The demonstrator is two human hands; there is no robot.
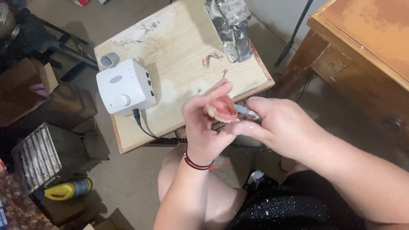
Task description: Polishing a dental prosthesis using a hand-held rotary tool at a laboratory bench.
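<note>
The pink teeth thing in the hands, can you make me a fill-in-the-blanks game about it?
1. The left hand holds a pink ____.
2. The right hand holds a slim grinding tool against it, above a small ____ table.
3. The box with a knob on the table is coloured ____.
4. The band is on the ____ wrist.

Missing words: denture; wooden; white; left
</note>
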